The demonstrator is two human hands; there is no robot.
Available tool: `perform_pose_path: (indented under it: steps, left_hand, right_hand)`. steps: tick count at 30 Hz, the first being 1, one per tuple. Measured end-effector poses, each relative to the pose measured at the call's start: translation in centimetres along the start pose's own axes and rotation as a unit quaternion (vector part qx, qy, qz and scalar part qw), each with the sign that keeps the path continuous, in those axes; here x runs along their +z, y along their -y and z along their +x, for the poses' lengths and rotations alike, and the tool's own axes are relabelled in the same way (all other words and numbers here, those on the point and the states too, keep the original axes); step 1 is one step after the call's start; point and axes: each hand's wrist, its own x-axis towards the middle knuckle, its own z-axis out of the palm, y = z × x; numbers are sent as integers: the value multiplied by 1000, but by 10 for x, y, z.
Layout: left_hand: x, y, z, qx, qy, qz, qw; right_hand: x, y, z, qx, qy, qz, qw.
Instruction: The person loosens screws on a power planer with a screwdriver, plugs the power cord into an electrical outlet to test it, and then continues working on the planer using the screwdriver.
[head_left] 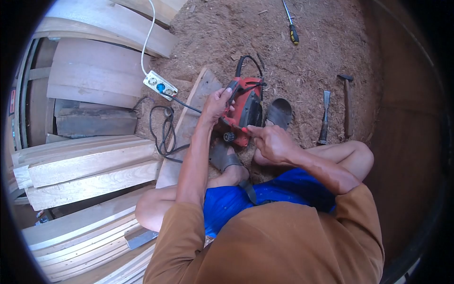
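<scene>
A red and black electric planer point(244, 102) is tipped on its side between my feet, its black cord looping at the top. My left hand point(218, 104) is closed around the planer's handle. My right hand point(274, 142) is at the planer's near side, fingers curled and the index finger reaching to a small bright red piece point(245, 129). Whether that piece belongs to the planer or is held in the fingers is unclear. A black ridged knob point(229, 137) shows at the planer's near end.
A wooden board point(194, 106) lies left of the planer, with loose black cable point(165, 135) beside it. A white power strip point(160, 85) holds a blue plug. Stacked planks point(94, 163) fill the left. On the sawdust at right are a chisel point(325, 116), a hammer point(348, 102) and a screwdriver point(293, 34).
</scene>
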Motion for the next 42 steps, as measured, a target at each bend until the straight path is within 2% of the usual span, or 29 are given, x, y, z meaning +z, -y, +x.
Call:
perform_pose_path:
  steps: [2, 5, 8, 11, 14, 20, 23, 26, 29, 35, 38, 40, 42]
  left_hand:
    - [-2, -2, 0, 6, -1, 8, 1000]
    - [-1, -4, -1, -2, -1, 3, 1000]
    - [-3, 2, 6, 3, 11, 38, 999]
    - [2, 0, 5, 8, 19, 35, 999]
    - [0, 4, 7, 4, 7, 15, 1000]
    - [1, -1, 3, 3, 3, 4, 1000]
    - [-1, -2, 1, 2, 0, 18, 1000]
    - [1, -2, 1, -3, -8, 20, 1000]
    - [3, 0, 3, -1, -7, 20, 1000]
    - [1, 0, 2, 7, -11, 23, 1000]
    - [-3, 3, 7, 15, 3, 39, 999]
    - [0, 2, 8, 23, 6, 53, 998]
    - [1, 1, 7, 27, 9, 55, 998]
  right_hand:
    - [19, -21, 8, -55, -71, 56, 994]
    - [11, -11, 7, -41, -57, 91, 993]
    - [-12, 22, -1, 71, -2, -6, 997]
    - [-1, 16, -2, -50, -36, -124, 990]
    - [-6, 7, -2, -87, -2, -153, 984]
    - [-9, 8, 2, -13, 25, -42, 999]
    - [11, -16, 15, -40, -61, 90, 993]
    - [-1, -10, 14, -13, -33, 123, 992]
    - [5, -16, 14, -14, -46, 129, 990]
    - [21, -27, 23, 81, -23, 324, 942]
    - [16, -24, 19, 107, -4, 343, 933]
    - [9, -23, 13, 52, -44, 217, 974]
    - [-1, -16, 4, 16, -68, 121, 990]
